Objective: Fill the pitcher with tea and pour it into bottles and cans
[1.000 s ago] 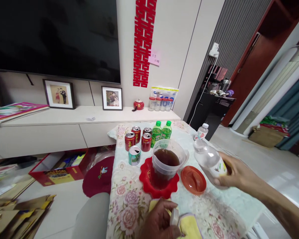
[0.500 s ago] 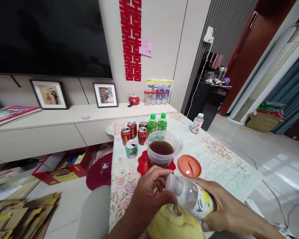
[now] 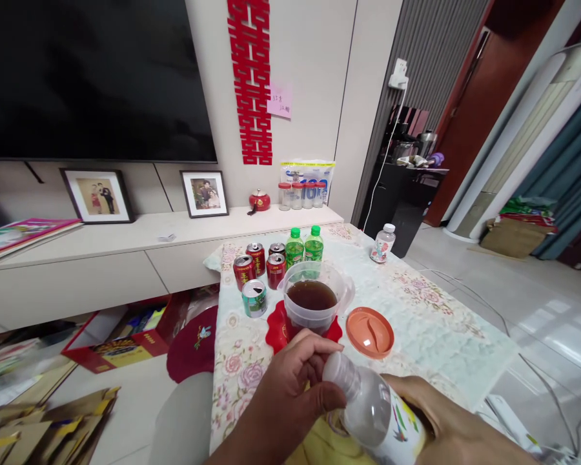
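My right hand is wrapped round a clear plastic bottle with a white label showing yellow and green print. The bottle is tilted, its white cap pointing up and left. My left hand is at the cap, index finger above and thumb below, the other fingers curled. Just beyond stands a translucent plastic pitcher part filled with dark brown liquid, on a red scalloped tray. To its right, an orange round lid lies on the cloth.
Behind and left of the pitcher are several red cans, a green can and two green-capped bottles. Another white-capped bottle stands at the table's far right. A maroon stool seat adjoins the table's left edge.
The camera view has tilted up slightly, so the table things sit lower. My hands and the bottle have shifted slightly down in the view; the cap stays at my left fingers.
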A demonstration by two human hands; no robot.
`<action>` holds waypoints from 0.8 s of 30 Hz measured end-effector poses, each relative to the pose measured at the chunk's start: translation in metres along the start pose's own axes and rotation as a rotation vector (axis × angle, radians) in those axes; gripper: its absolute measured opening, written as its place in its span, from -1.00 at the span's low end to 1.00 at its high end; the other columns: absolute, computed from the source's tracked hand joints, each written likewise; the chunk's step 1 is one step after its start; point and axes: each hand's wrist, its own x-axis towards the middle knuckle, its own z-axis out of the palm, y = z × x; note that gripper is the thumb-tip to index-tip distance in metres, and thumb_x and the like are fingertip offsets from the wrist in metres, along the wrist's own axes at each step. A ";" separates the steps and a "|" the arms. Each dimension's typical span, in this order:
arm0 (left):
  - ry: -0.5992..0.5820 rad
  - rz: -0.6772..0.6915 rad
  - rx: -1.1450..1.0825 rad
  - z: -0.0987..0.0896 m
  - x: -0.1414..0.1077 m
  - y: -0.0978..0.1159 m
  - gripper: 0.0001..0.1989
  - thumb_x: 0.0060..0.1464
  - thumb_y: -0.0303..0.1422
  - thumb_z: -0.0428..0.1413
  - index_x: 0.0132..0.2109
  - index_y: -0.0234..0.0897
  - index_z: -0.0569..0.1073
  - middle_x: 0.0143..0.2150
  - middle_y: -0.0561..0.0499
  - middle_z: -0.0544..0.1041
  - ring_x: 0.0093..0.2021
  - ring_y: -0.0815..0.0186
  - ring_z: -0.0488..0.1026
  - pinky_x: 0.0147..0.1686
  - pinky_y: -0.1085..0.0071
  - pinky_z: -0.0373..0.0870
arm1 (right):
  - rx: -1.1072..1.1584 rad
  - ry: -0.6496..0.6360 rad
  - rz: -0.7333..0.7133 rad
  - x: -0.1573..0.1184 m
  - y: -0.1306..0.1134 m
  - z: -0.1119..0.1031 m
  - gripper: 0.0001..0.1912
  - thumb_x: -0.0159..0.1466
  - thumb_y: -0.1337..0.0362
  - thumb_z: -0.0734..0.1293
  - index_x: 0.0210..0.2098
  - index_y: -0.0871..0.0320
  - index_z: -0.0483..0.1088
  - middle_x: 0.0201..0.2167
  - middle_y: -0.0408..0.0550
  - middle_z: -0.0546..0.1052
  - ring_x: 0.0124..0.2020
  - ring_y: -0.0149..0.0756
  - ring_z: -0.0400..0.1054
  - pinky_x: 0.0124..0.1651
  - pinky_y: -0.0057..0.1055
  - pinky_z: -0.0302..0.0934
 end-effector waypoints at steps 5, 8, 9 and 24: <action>-0.012 0.000 -0.013 0.000 0.002 -0.005 -0.37 -0.02 0.22 0.43 0.00 -0.14 0.71 -0.18 0.05 0.43 -0.28 0.37 0.33 -0.24 0.40 0.33 | 0.026 0.040 0.079 -0.001 0.019 -0.010 -0.37 -0.28 0.23 0.60 -0.14 0.07 0.66 -0.28 -0.20 0.54 -0.21 -0.21 0.29 -0.20 -0.42 0.16; -0.068 0.023 -0.138 -0.003 0.007 -0.011 -0.43 -0.03 0.13 0.49 0.03 -0.07 0.74 -0.09 0.01 0.46 -0.18 0.33 0.39 -0.13 0.37 0.38 | 0.121 0.012 0.073 0.001 0.038 -0.016 -0.32 -0.31 0.16 0.63 -0.12 0.09 0.69 -0.23 -0.17 0.59 -0.12 -0.12 0.35 -0.13 -0.40 0.21; -0.082 0.030 -0.189 -0.004 0.009 -0.014 -0.45 -0.04 0.10 0.51 0.04 -0.05 0.74 -0.06 0.00 0.46 -0.13 0.30 0.42 -0.08 0.35 0.40 | 0.160 -0.008 0.054 0.003 0.044 -0.017 -0.32 -0.31 0.13 0.64 -0.14 0.11 0.69 -0.26 -0.17 0.58 -0.13 -0.12 0.36 -0.13 -0.40 0.21; -0.051 -0.059 -0.208 -0.006 0.012 -0.015 -0.42 -0.04 0.09 0.51 0.01 -0.17 0.74 -0.09 -0.02 0.49 -0.13 0.27 0.46 -0.10 0.34 0.44 | 0.572 -0.184 -0.021 0.022 0.080 -0.005 -0.39 -0.27 0.08 0.69 -0.24 0.22 0.67 -0.45 -0.15 0.54 -0.51 -0.46 0.30 -0.47 -0.54 0.08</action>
